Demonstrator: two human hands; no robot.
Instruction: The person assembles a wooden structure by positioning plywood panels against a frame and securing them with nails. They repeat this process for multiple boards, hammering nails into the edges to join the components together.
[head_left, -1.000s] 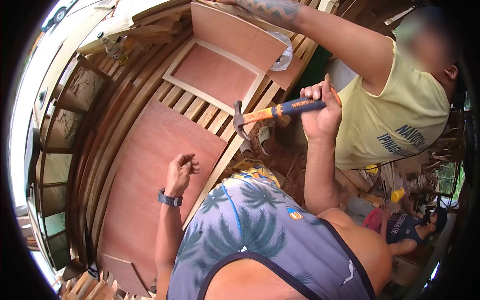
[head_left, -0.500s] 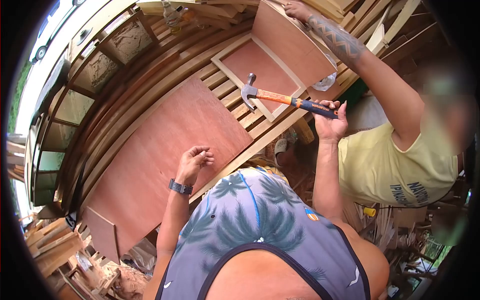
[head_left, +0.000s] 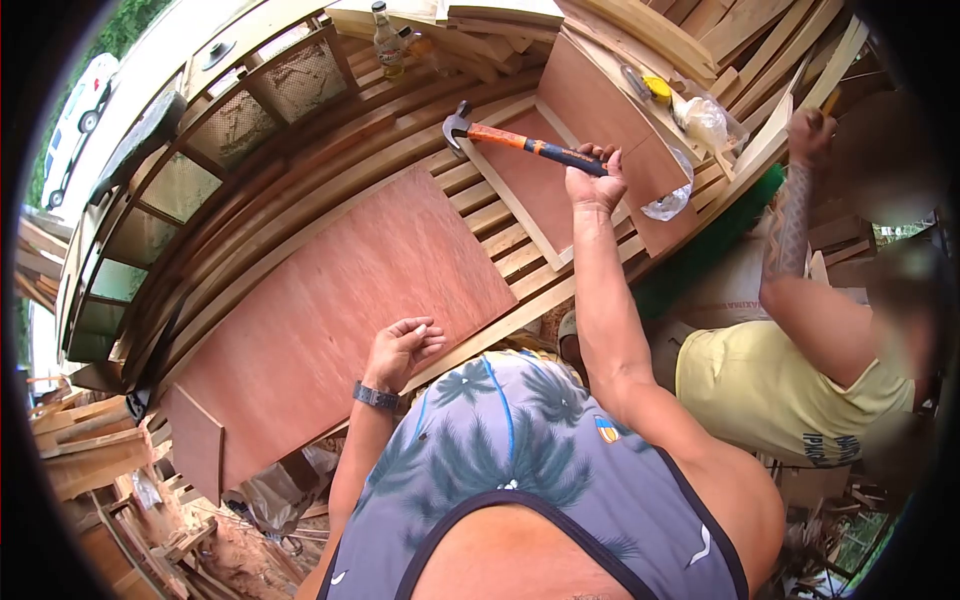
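Observation:
My right hand (head_left: 597, 182) is wrapped round the dark grip of a claw hammer (head_left: 505, 138) with an orange handle. The hammer's head hangs over the upper left part of a pale wooden frame (head_left: 525, 228) with a reddish panel. My left hand (head_left: 403, 352), with a dark watch at the wrist, hovers over a large plywood sheet (head_left: 340, 290). Its fingers are curled together and the thumb is pressed in; anything between them is too small to make out. Another plywood board (head_left: 605, 110) stands on edge at the frame's far side.
Slats (head_left: 487, 218) form the bench under the sheet. At its back are a glass bottle (head_left: 388, 45), a yellow tape measure (head_left: 656, 89) and a plastic bag (head_left: 705, 118). A co-worker in a yellow shirt (head_left: 770, 385) stands at right, one hand (head_left: 811, 137) raised.
My right hand has carried the hammer up and left, over the frame. The co-worker's hand has left the upright board and moved right. My left hand has shifted slightly; my view has turned.

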